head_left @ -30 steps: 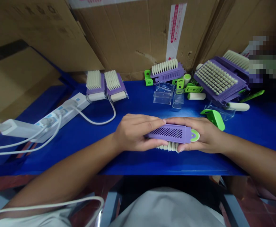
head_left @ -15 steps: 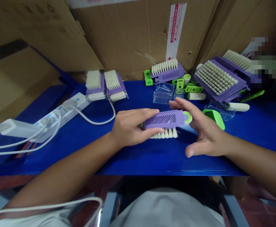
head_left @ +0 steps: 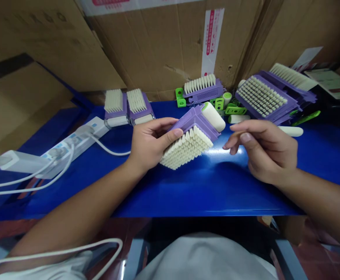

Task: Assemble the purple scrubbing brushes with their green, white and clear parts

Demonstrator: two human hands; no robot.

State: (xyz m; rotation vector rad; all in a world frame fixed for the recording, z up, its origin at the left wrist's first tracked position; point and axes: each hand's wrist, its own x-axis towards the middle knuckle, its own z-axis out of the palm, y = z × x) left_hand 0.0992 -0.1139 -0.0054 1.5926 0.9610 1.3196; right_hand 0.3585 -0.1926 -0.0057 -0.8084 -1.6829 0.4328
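Note:
My left hand (head_left: 150,144) grips a purple brush (head_left: 193,118) around its near side. The cream bristles (head_left: 187,149) face down and toward me. At its right end is a rounded white piece with a green edge (head_left: 213,116). The brush is tilted and held above the blue table. Just to its right, my right hand (head_left: 265,149) hovers apart from it, with loosely bent fingers and nothing visible in them. The thumb overlaps the fingers from this angle.
Two purple brushes (head_left: 129,105) stand at the back left beside a white power strip (head_left: 73,144) with cables. Another brush (head_left: 203,89) lies at the back among green parts (head_left: 235,110). A brush stack (head_left: 263,97) sits at right. Cardboard boxes (head_left: 158,46) wall the back.
My left hand has turned the brush, so its bristles and white end piece now show. My right hand has drawn back to the right from the brush's end, its fingers more bent.

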